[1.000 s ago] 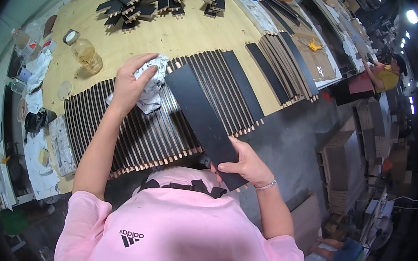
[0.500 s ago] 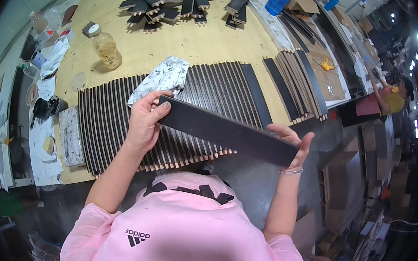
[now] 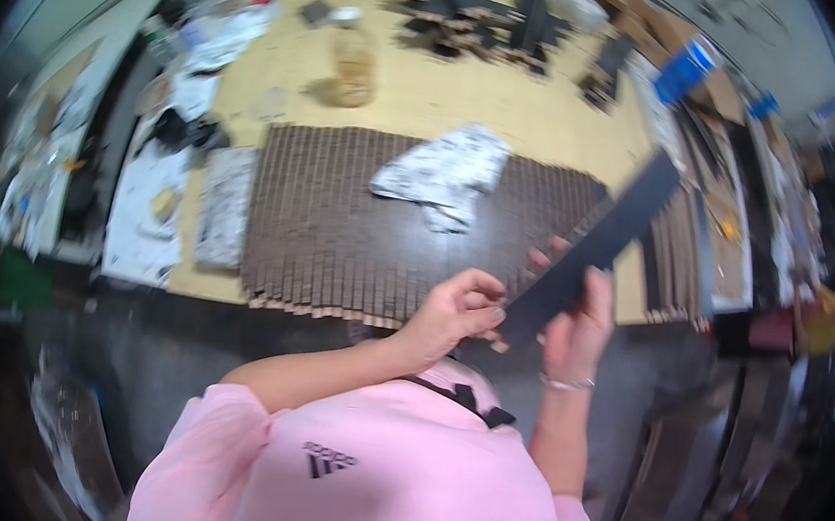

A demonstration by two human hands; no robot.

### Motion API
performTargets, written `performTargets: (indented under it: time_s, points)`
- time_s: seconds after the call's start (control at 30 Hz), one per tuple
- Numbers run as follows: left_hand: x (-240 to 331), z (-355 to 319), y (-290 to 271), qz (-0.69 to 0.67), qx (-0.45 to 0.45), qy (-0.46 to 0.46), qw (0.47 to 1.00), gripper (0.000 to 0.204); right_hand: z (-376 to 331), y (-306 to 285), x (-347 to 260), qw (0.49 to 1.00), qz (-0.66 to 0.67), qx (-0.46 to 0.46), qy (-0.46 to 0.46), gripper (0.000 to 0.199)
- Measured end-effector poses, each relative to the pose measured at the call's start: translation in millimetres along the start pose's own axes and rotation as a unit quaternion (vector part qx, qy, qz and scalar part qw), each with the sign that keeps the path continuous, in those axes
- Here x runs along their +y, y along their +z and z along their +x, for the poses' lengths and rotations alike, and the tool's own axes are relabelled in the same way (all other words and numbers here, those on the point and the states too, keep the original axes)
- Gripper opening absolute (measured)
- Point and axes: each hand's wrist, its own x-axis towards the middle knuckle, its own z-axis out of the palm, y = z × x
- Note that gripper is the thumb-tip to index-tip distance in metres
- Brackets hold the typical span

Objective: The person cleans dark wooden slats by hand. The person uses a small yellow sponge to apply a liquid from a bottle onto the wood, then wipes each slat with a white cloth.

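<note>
A long, flat dark wooden board (image 3: 595, 242) is tilted up in front of me, its far end pointing to the upper right. Around its lower half, my right hand (image 3: 577, 331) grips it, with the thumb on the near side and fingertips showing past the other edge. At the board's lower end my left hand (image 3: 458, 313) is closed, fingers pinched at the tip. Beneath and behind lies a row of similar dark wooden strips (image 3: 331, 222), set side by side on the table. A white cloth with dark smudges (image 3: 446, 173) rests on them.
The yellowish table (image 3: 296, 58) carries a bottle of amber liquid (image 3: 354, 66) and piles of dark strips (image 3: 447, 7) at the back. A blue bottle (image 3: 684, 73) stands back right, near more strips (image 3: 677, 255). A smudged white block (image 3: 225, 207) lies left of the row.
The board has swung from lying crosswise to a steep tilt, its far end up and right. My left hand has moved to its lower end. The view has turned, shifting the table rightward.
</note>
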Motion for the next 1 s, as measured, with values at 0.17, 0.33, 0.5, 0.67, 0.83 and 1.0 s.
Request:
performTargets:
  time_s: [0.17,0.33,0.5,0.67,0.83,1.0]
  points:
    - [106.5,-3.7,-86.9,0.209,0.236,0.301,0.900,0.008,-1.0,-15.8,-6.1,0.999,0.004,-0.038,0.022,0.033]
    - [186.3,-61.0,-304.4,0.391,0.538,0.422,0.617,0.017,-12.8,5.3,3.6,0.991,-0.098,-0.074,0.060,0.031]
    - [200.5,-115.8,-401.9,0.683,0.588,0.217,0.376,0.028,-23.9,28.7,7.8,0.972,-0.177,-0.084,0.126,0.030]
    - [202.1,-163.2,-458.6,0.690,0.579,0.142,0.411,0.028,-10.6,51.6,19.0,0.961,-0.201,-0.112,0.153,0.030]
    - [209.8,-139.4,-416.4,0.631,0.629,0.238,0.387,0.038,-8.0,50.8,22.8,0.965,-0.207,-0.113,0.117,0.037]
    - [168.6,-63.5,-203.3,0.384,0.316,0.393,0.773,0.048,-9.8,46.9,22.6,0.970,-0.205,-0.095,0.084,0.048]
